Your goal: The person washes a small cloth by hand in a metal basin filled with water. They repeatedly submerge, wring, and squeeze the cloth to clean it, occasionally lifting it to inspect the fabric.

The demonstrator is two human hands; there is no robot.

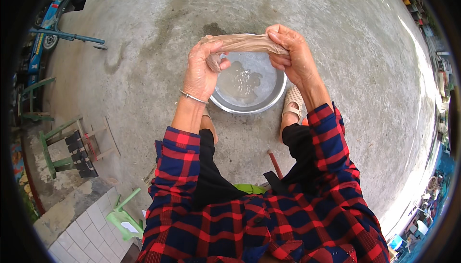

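A thin, wrinkled beige-brown cloth is pulled lengthwise between my hands, over the far part of a round metal basin. My left hand, with a bangle at its wrist, is closed on one end, and a bunched bit of the cloth hangs by its fingers. At the other end, the thumb and fingers of my right hand grip the cloth. A shallow pool of water lies in the basin, which stands on the floor between my feet.
Concrete floor with damp patches surrounds the basin. At the left are a small folding stool, a light green plastic stool and a metal-framed cart. A reddish stick lies between my legs.
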